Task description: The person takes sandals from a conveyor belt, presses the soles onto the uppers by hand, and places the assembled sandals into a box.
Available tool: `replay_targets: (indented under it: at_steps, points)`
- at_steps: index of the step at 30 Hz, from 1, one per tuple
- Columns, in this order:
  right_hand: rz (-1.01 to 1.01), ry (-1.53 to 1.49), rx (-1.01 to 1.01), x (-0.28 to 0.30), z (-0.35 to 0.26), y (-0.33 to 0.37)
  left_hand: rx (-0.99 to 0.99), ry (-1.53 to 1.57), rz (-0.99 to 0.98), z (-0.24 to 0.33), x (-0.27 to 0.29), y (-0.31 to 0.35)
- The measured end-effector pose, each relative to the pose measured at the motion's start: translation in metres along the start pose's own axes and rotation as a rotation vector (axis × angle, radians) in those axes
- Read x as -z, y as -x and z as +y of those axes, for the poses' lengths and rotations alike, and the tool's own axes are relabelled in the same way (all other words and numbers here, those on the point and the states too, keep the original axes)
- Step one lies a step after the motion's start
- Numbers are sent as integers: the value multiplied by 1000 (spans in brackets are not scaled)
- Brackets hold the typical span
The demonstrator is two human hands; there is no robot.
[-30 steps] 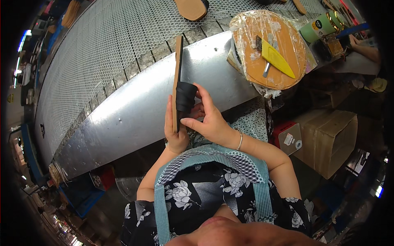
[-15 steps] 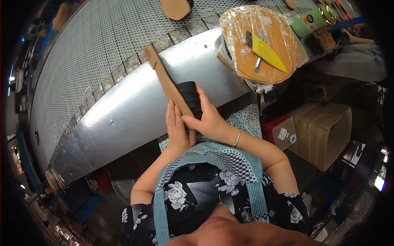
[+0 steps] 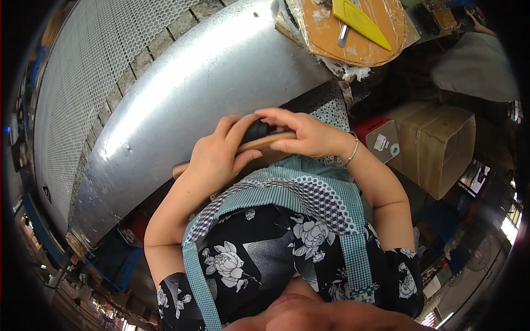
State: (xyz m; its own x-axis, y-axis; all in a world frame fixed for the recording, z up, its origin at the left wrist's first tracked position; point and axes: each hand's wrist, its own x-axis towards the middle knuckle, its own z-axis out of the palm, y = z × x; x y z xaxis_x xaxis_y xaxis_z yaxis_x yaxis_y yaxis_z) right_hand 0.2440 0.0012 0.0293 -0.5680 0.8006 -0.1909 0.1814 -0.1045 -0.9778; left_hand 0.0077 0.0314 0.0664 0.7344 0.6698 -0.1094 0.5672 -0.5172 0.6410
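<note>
Close to my apron I hold a sandal, nearly level and on edge, with a tan sole (image 3: pixel 266 142) and a black upper (image 3: pixel 257 130). My left hand (image 3: pixel 217 151) wraps round its middle, fingers over the upper and thumb on the sole side. One sole end sticks out to the left, beyond my left wrist. At the other end, my right hand (image 3: pixel 314 135) pinches the sole between thumb and curled fingers. Much of the upper is hidden by my fingers.
Ahead runs a shiny metal ledge (image 3: pixel 204 77) beside a mesh conveyor (image 3: pixel 105 55). A round orange board (image 3: pixel 364 47), wrapped in film, carries a yellow-handled tool (image 3: pixel 361 22). To the right are a red box (image 3: pixel 378 135), a cardboard box (image 3: pixel 430 138) and another person's arm (image 3: pixel 483 25).
The sandal has come down off the ledge toward me and turned from steep to nearly level. My left hand has moved over its middle. The view has shifted, and the board sits higher.
</note>
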Motion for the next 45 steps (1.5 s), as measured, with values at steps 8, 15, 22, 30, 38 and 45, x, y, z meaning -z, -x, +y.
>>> replay_targets:
  at_steps: [8,15,22,30,38,45]
  points:
    - [277,308,-141,-28,27,2,124,-341,13,13,-1,3]
    - [231,-6,-213,-39,66,-8,154,-635,-188,15,1,-24]
    - [267,131,-191,-32,80,-21,96,-562,-58,2,-6,-32]
    - [279,10,-169,-32,83,-32,135,-486,-85,1,0,-39]
    - [272,-221,-185,-38,93,-27,221,-601,-138,27,1,-46]
    - [193,-348,-291,-35,100,-32,279,-578,-208,32,5,-62]
